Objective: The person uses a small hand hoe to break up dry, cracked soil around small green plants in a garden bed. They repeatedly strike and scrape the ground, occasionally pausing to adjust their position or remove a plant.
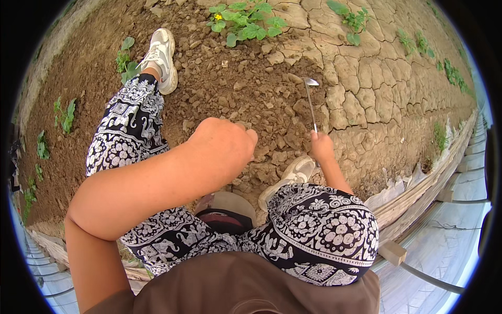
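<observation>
My right hand [322, 147] grips the handle of a small metal hand hoe [310, 103], whose blade lies at the edge between loose clods and cracked dry soil. My left hand [237, 139] is bent over the broken soil [235, 92] in front of me, its fingers curled and partly hidden behind the wrist; whether it holds anything does not show. Beyond the hands, at the top, grows a leafy green vine plant [251, 21] with a yellow flower. The cracked, unbroken soil [361, 90] spreads to the right of the hoe.
My left shoe [160, 59] stands close to a small seedling [123, 61]; my right shoe [300, 170] is beside the hoe hand. More young plants [354, 21] grow at the upper right and far left. A wooden edge [427, 192] and plastic sheeting [443, 235] border the right side.
</observation>
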Motion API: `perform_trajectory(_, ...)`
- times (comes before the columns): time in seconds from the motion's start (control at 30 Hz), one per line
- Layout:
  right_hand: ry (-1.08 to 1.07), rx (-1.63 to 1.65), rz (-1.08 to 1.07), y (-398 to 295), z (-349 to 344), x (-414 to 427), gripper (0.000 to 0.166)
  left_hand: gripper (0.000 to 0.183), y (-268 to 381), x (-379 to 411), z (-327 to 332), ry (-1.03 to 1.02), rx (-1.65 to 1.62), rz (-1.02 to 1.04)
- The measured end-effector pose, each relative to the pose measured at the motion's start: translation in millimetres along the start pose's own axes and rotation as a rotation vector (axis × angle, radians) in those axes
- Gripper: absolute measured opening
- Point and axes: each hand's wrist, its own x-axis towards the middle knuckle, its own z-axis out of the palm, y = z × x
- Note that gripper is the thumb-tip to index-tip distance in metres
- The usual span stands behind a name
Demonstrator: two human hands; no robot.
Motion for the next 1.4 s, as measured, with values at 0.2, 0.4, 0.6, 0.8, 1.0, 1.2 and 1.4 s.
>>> perform_trajectory(0.2, 0.299, 0.508, 0.019, -19.2, -60.6, -16.9, 0.044, 0.027, 7.1, -14.4, -7.1, 0.017, -0.068, 0.026)
perform_trajectory(0.4, 0.007, 0.956, 0.238, -33.3, -19.8, 20.3, 0.045, 0.026, 7.3, 4.3, -5.9, -0.019, -0.033, 0.042)
perform_trajectory(0.6, -0.132, 0.905, 0.181, -42.6, -73.7, 17.7, 0.051, 0.028, 8.0, -10.6, -0.4, -0.055, 0.017, 0.005)
perform_trajectory(0.8, -0.348, 0.738, 0.357, -24.5, -9.1, -7.4, 0.053, 0.028, 12.2, 0.0, -2.1, -0.057, -0.021, 0.033)
perform_trajectory(1.0, 0.087, 0.619, -0.007, -9.3, -67.0, -35.4, 0.049, 0.025, 11.4, -6.1, -2.6, -0.066, -0.001, 0.024)
perform_trajectory(1.2, 0.409, 0.504, -0.052, 92.0, 44.7, -96.2, 0.052, 0.023, 21.0, -0.9, -21.7, 0.025, 0.03, 0.117)
perform_trajectory(1.4, -0.076, 0.792, 0.272, 15.6, -40.1, -88.7, 0.05, 0.024, 20.7, -13.5, -2.8, -0.013, -0.028, 0.042)
